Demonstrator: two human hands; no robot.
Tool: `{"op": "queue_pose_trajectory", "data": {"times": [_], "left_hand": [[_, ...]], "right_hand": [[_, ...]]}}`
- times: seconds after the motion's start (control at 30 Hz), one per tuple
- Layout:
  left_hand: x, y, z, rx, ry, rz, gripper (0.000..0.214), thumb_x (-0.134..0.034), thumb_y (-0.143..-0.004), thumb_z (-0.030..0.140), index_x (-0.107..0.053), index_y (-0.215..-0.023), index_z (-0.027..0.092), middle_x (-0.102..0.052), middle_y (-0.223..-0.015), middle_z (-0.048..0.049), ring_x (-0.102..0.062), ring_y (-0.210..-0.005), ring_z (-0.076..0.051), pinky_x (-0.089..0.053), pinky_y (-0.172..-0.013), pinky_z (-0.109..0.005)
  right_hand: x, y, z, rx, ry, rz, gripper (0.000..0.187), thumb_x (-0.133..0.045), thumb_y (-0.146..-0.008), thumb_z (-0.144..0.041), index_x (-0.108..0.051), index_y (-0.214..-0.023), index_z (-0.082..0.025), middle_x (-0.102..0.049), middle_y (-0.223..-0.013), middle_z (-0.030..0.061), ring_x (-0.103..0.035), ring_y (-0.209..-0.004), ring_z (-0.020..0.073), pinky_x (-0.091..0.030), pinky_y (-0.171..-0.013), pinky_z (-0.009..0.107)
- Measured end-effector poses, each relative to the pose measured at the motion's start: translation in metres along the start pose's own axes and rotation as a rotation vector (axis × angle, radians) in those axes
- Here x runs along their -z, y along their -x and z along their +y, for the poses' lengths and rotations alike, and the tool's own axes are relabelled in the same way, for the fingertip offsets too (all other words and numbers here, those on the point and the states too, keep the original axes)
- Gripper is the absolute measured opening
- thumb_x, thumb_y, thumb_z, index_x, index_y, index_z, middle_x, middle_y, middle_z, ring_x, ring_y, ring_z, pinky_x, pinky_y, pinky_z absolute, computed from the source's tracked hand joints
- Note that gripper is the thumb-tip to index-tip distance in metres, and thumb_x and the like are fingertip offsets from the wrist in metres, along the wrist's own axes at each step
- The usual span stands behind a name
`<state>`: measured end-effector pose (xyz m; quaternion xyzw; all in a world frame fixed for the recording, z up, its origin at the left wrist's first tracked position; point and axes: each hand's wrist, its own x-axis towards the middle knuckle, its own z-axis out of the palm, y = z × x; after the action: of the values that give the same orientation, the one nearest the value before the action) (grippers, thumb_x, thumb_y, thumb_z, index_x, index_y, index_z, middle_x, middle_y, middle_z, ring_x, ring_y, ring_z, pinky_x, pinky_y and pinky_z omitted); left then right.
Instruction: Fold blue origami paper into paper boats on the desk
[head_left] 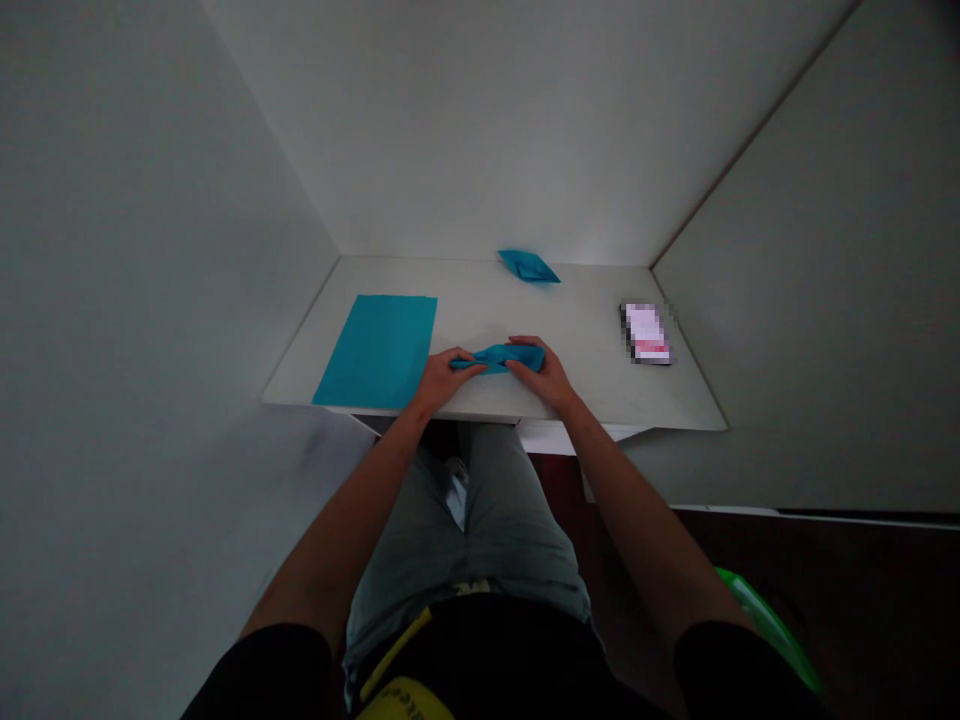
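Observation:
Between my two hands, just above the front part of the white table (585,385), is a folded piece of blue paper (495,356). My left hand (444,378) pinches its left end between thumb and fingers. At the other end, my right hand (546,374) grips the paper, thumb in front and fingers behind. The paper is long and narrow, with an opening along its middle. Close by my left hand lies a stack or sheet of flat blue paper (379,350). A finished-looking blue paper boat (529,266) rests at the back of the table.
A phone (646,333) with a lit, blurred screen lies on the table's right side. Walls enclose the table at the left, back and right. Below on the right, a bright green object (769,625) is near the dark floor.

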<state>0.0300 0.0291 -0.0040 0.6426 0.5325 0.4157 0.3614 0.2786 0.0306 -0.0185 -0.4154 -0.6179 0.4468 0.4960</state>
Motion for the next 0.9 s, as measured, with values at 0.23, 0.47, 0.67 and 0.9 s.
{"op": "queue_pose_trajectory", "data": {"times": [0.23,0.47,0.67,0.9], "left_hand": [[0.002,-0.004,-0.003,0.017,0.108,0.086,0.028,-0.092,-0.080,0.038,-0.073,-0.092,0.020,-0.074,-0.090,-0.0018,-0.067,-0.078,-0.017,-0.053,-0.071,-0.029],[-0.001,-0.005,-0.009,0.076,0.247,0.022,0.098,-0.102,-0.068,0.031,-0.053,-0.152,0.025,-0.078,-0.104,-0.0048,-0.075,-0.088,-0.020,-0.061,-0.079,-0.033],[0.006,-0.010,-0.018,0.102,0.244,0.125,0.084,-0.099,-0.075,0.041,-0.060,-0.148,0.023,-0.053,-0.068,0.0084,-0.054,-0.060,-0.013,-0.045,-0.058,-0.026],[0.006,-0.015,-0.019,0.091,0.281,0.256,0.054,-0.071,-0.096,0.070,-0.072,-0.120,0.021,-0.060,-0.076,0.0012,-0.059,-0.071,-0.016,-0.053,-0.070,-0.029]], "right_hand": [[0.004,-0.003,0.000,-0.076,0.004,0.069,0.054,-0.091,-0.075,-0.064,-0.079,-0.110,-0.025,-0.079,-0.111,0.0076,-0.072,-0.098,0.0258,-0.061,-0.093,0.044],[0.003,-0.004,-0.001,-0.097,0.085,0.117,0.050,-0.087,-0.077,-0.059,-0.077,-0.112,-0.025,-0.075,-0.097,0.0044,-0.064,-0.082,0.0218,-0.057,-0.077,0.038],[0.005,-0.005,-0.004,-0.113,0.040,0.113,0.051,-0.085,-0.079,-0.067,-0.076,-0.106,-0.025,-0.074,-0.094,0.0037,-0.065,-0.081,0.0203,-0.059,-0.074,0.036],[0.008,-0.006,-0.001,-0.071,0.017,0.117,0.064,-0.076,-0.085,-0.079,-0.070,-0.124,-0.028,-0.063,-0.075,-0.0033,-0.062,-0.064,0.0165,-0.057,-0.065,0.034]]}}
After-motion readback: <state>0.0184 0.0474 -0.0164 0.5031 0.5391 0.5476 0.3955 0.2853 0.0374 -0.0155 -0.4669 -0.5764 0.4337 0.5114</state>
